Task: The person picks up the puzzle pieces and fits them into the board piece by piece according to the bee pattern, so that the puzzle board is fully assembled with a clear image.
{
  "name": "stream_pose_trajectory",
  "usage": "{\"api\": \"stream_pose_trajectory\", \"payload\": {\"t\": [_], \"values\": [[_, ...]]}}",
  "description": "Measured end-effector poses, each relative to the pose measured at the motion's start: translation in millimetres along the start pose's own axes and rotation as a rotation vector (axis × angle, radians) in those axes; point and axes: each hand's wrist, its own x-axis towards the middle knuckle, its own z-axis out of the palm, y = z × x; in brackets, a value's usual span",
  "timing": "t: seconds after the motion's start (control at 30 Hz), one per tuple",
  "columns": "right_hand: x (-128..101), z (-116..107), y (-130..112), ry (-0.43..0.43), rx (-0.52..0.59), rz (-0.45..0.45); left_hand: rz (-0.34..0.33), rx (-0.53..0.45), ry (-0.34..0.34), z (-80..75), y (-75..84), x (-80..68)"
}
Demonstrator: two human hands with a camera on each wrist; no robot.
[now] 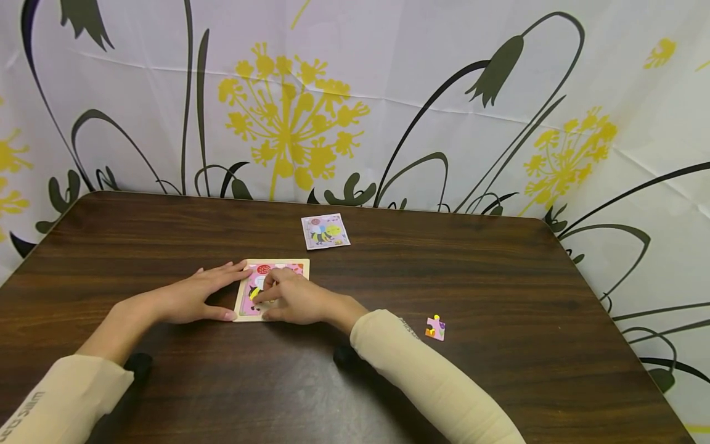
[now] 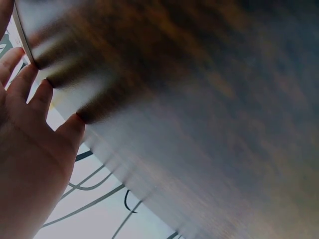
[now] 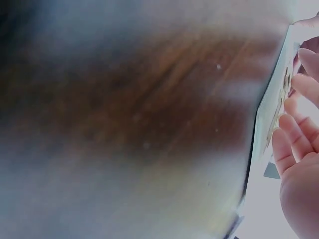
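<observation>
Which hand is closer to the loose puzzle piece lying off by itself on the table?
Right. The right hand rests on the puzzle tray, on the side toward the loose puzzle piece. The left hand touches the tray's far side, farther away.

head view high, wrist views table-close

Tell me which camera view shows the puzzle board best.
The head view: the whole puzzle board lies on the table between the left hand and right hand. The left wrist view shows only a blurred edge; the right wrist view shows it edge-on beside the fingers.
</observation>
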Motion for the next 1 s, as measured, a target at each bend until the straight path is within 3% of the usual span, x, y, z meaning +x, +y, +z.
{"api": "stream_pose_trajectory", "payload": {"t": [0.3, 0.6, 1.0], "values": [[-4.1, -3.0, 3.0, 0.022, 0.091, 0.006, -0.005, 0.006, -0.003, 0.1, 0.2, 0.3], [-2.2, -0.8, -0.9, 0.007, 0.008, 0.026, -0.008, -0.011, -0.007, 0.5, -0.1, -0.3], [-1.0, -1.4, -2.3, 0.0, 0.02, 0.047, -0.007, -0.012, -0.005, 0.2, 0.1, -0.3]]}}
